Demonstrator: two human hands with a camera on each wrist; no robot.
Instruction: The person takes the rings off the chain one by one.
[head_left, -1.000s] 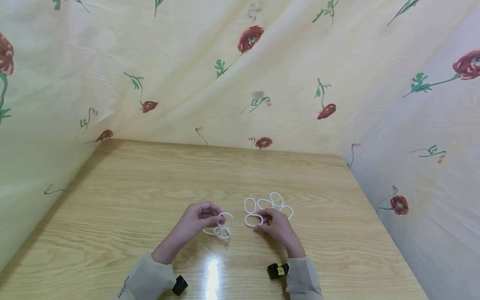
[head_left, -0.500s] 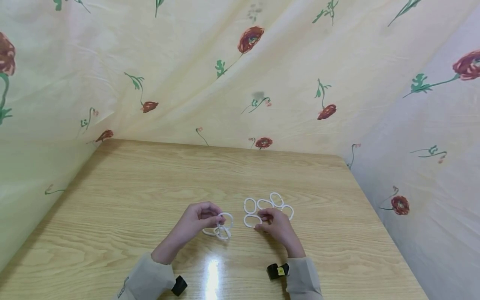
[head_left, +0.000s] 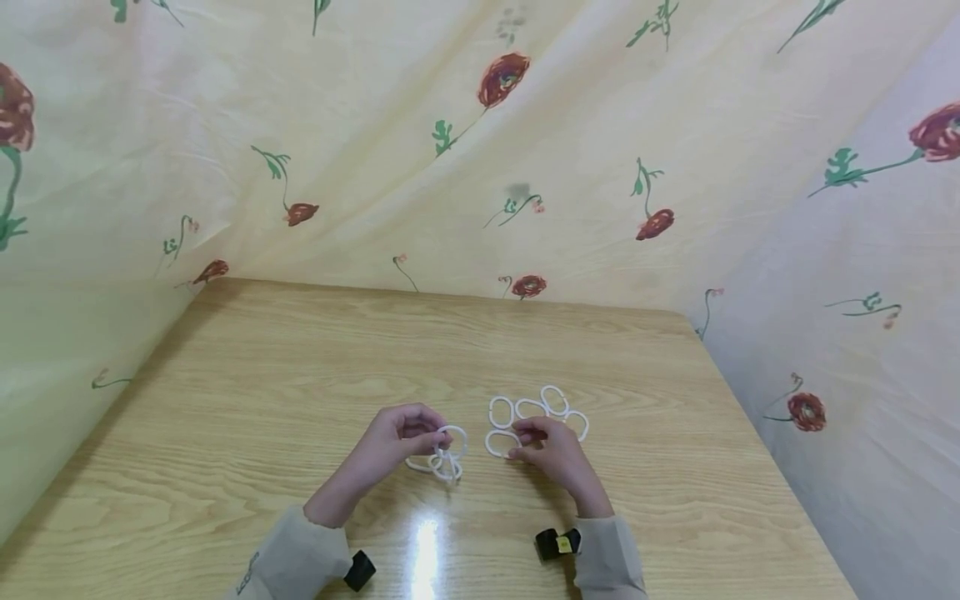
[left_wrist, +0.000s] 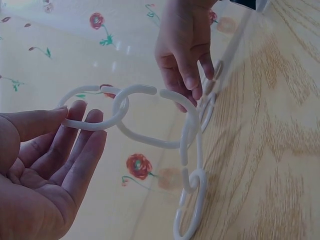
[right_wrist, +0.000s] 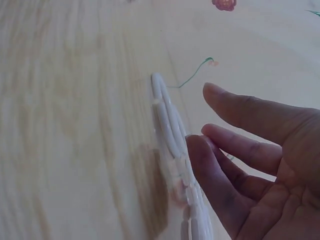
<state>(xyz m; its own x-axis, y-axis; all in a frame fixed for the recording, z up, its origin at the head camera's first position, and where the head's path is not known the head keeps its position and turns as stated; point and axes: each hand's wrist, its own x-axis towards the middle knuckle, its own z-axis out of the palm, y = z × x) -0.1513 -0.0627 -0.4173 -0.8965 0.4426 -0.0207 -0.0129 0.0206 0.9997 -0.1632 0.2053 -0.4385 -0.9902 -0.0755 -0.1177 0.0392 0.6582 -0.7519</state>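
My left hand (head_left: pixel 405 429) pinches the end link of a short chain of white plastic links (left_wrist: pixel 150 142) between thumb and fingers. The held link is threaded through a second one, and the lower links hang down to the tabletop. Each has a small gap in its side. My right hand (head_left: pixel 553 450) is low over the table, fingertips at the right end of a loose white oval link (head_left: pixel 487 443). In the right wrist view, thumb and fingers are apart with nothing between them, and the index fingertip overlaps the white links (right_wrist: pixel 165 115) behind it.
Several more loose white links lie just beyond and right of the right hand, among them an upright oval one (head_left: pixel 491 412). The wooden table (head_left: pixel 300 350) meets a floral-printed cloth (head_left: pixel 360 150) at its back and sides.
The loose link by the right fingertips has slid slightly left and toward me. The chain's lower links have shifted a little under the left hand. Both hands stay nearly in place.
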